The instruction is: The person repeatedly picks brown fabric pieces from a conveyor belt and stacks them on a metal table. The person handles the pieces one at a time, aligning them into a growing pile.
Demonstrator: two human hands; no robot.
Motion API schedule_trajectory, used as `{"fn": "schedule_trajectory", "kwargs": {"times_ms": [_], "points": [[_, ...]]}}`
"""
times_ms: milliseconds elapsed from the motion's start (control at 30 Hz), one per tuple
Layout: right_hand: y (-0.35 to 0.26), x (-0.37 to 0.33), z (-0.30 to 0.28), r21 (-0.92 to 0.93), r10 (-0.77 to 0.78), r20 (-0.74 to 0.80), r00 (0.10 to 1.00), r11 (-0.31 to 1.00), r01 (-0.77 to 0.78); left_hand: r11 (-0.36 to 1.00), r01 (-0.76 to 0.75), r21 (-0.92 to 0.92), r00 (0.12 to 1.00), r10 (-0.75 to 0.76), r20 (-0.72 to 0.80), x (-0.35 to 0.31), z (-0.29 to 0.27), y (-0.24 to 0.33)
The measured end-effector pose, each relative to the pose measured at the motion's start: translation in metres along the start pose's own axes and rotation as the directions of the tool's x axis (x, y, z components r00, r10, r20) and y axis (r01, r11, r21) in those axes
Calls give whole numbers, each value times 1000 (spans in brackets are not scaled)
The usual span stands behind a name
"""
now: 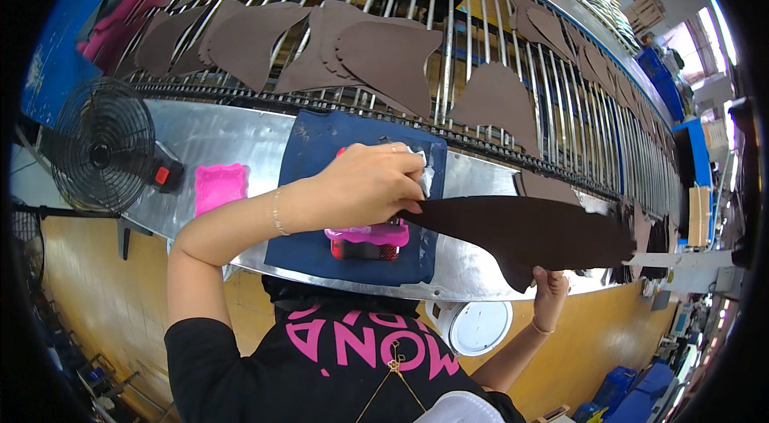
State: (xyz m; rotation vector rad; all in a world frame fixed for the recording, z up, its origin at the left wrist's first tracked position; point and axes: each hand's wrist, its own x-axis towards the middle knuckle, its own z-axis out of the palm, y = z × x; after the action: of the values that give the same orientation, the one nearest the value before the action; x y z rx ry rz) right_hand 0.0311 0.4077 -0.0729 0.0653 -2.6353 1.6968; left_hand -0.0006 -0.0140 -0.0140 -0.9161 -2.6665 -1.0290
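Note:
A dark brown cut piece of leather-like sheet (529, 235) stretches between my two hands above the metal ledge. My left hand (376, 187) pinches its narrow left end, with finger and thumb closed. At the lower edge, my right hand (550, 291) grips it with the thumb showing; the other fingers are mostly hidden behind the piece. Below my left hand, a pink wavy-edged tray (368, 234) and a red-and-black object (364, 251) lie on a navy cloth mat (308, 191). Something white and crumpled (428, 175) sits beside my left knuckles, partly covered.
Beyond the ledge runs a roller conveyor (446, 62) carrying several brown cut pieces (384, 62). A black fan (100, 152) stands at the left, near a pink wavy-edged pad (220, 189). A white round-lidded bucket (481, 327) is under the ledge's front edge.

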Motion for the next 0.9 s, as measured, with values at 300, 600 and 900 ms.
{"fn": "schedule_trajectory", "kwargs": {"times_ms": [300, 600, 900], "points": [[-31, 56, 60, 669, 223, -244, 944, 743, -2, 546, 497, -674, 688, -722, -78, 17, -22, -165], [13, 191, 143, 905, 115, 73, 991, 410, -114, 106, 421, -901, 273, -962, 14, -18, -7, -305], [11, 234, 197, 941, 189, 100, 977, 301, -154, 12, 481, -877, 222, -969, 108, -12, -1, -327]]}}
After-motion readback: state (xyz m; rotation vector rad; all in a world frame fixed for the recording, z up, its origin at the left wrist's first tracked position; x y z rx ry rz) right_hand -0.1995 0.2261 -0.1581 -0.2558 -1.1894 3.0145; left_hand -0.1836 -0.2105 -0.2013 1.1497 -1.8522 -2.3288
